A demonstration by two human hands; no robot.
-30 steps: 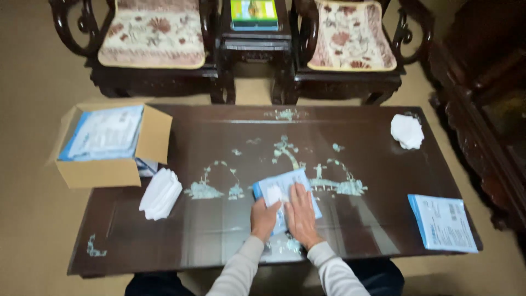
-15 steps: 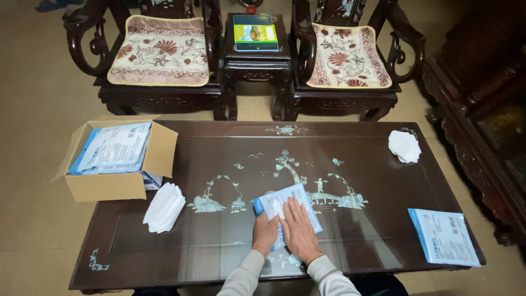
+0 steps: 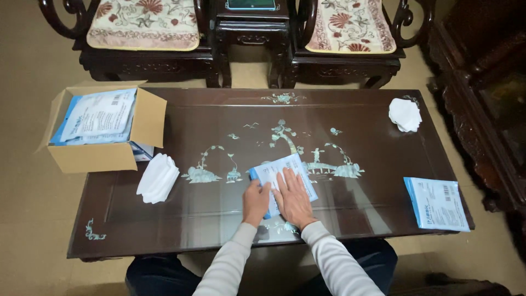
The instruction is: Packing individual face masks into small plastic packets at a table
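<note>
Hands meet at the near middle of a dark table point(image 3: 164, 203) with pale inlay; both press a flat blue-and-white packet point(image 3: 285, 174) that lies tilted on the tabletop, its far end pointing away and to the left. The right hand point(image 3: 293, 198) lies spread, palm down, fingers stretched over the packet's middle and right part; it grips nothing, only rests flat on the packet. The left hand point(image 3: 256, 200) is just beside it, touching the packet's near left edge, fingers bent; whether they pinch the edge or only press on it I cannot tell. Grey sleeves point(image 3: 334, 263) run from the near edge up to both wrists.

On the left end an open cardboard box point(image 3: 104, 156) overhangs the table edge and holds more packets of the same kind point(image 3: 96, 115); a white stack point(image 3: 158, 178) lies just to the right of the box, nearer to the person. A white wad point(image 3: 405, 114) sits at the far right corner; another packet point(image 3: 436, 203) lies flat at the near right edge, well apart from the hands. Beyond the table stand two carved chairs with floral cushions point(image 3: 143, 23), a small stand point(image 3: 252, 27) between them.
</note>
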